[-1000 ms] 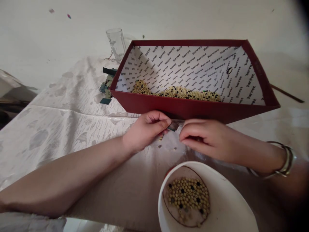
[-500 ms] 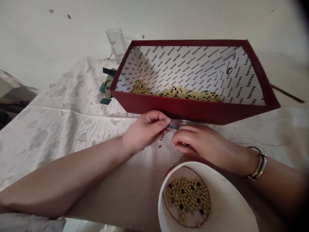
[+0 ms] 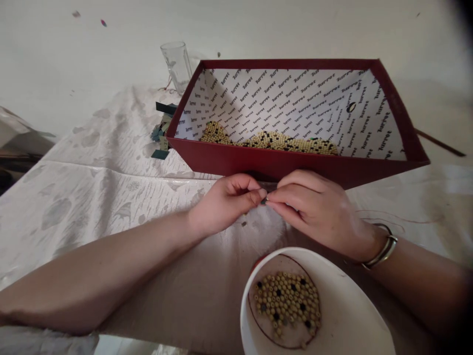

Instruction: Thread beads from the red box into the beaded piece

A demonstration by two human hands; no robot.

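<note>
My left hand [image 3: 231, 201] is closed in a pinch in front of the box, with a small dark green strip [image 3: 263, 200] showing at its thumb tip. My right hand [image 3: 312, 209] also pinches, its fingertips meeting the left ones at the strip. Whatever lies between the right fingertips is too small to make out. A few tiny beads [image 3: 244, 224] lie on the cloth just below my left hand. Nearer to me stands a white tub [image 3: 354, 305] with yellow and black beads [image 3: 286, 301] at its bottom.
A dark red box [image 3: 295, 165] with a printed white lining holds heaps of yellow and black beads [image 3: 277, 140]. Dark green and pale paper pieces [image 3: 160, 133] lie at its left, near a glass [image 3: 176, 66]. Red thread [image 3: 391, 214] lies on the tablecloth [image 3: 99, 197].
My right hand has risen and turned, and its fingertips now meet those of my left hand. Less of the green strip shows between the hands. The left hand has shifted slightly.
</note>
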